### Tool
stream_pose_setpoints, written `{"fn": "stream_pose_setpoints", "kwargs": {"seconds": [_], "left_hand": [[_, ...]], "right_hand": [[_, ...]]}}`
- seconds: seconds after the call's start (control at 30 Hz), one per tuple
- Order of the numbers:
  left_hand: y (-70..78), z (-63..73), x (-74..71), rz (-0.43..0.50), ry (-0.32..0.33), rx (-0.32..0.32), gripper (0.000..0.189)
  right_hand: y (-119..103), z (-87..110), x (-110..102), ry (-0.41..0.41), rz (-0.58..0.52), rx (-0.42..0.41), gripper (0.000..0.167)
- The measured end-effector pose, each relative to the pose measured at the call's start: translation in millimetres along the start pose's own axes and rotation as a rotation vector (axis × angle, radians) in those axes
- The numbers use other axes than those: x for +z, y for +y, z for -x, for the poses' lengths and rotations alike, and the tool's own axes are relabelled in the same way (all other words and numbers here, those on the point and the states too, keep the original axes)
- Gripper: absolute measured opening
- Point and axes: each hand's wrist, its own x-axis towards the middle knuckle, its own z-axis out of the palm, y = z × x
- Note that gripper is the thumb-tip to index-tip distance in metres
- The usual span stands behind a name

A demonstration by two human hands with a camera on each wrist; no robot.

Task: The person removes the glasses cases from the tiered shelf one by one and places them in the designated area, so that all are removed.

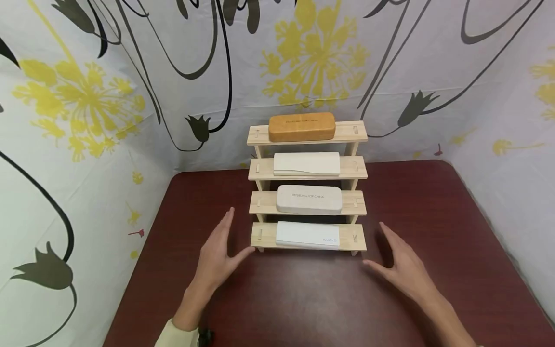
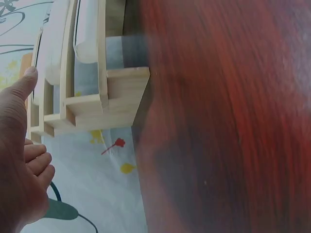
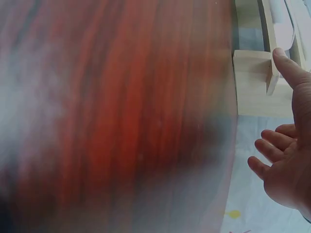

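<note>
A four-step wooden rack [image 1: 308,245] stands on the dark red table, bearing one case per step. On top lies an orange-brown glasses case [image 1: 302,127]; below it is a cream flap case [image 1: 306,164]. The third step holds a rounded white case [image 1: 309,199] with small print, the lowest a flat white case [image 1: 308,234]. My left hand [image 1: 217,258] is beside the rack's left side, fingers straight, thumb tip close to the lowest step's corner. To the right, my right hand [image 1: 405,265] is spread, thumb pointing toward the rack's lower right corner. Neither hand holds anything.
Behind and on both sides hangs a white cloth [image 1: 234,91] with yellow and grey flower prints. The glossy table [image 1: 312,294] reaches forward from the rack. A pale sleeve [image 1: 178,335] covers the left forearm, with something dark at the wrist.
</note>
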Motion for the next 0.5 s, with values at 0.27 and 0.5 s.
{"fn": "stream_pose_setpoints", "kwargs": {"seconds": [0.27,0.5], "left_hand": [[5.9,1.0,10.6,0.028,-0.020,0.049,0.110],[10.1,1.4,18.5,0.043,-0.037,0.078,0.107]], "right_hand": [[-3,-0.6,9,0.003,-0.032,0.001,0.117],[-5,-2.9,12,0.024,-0.048,-0.011,0.115]]}}
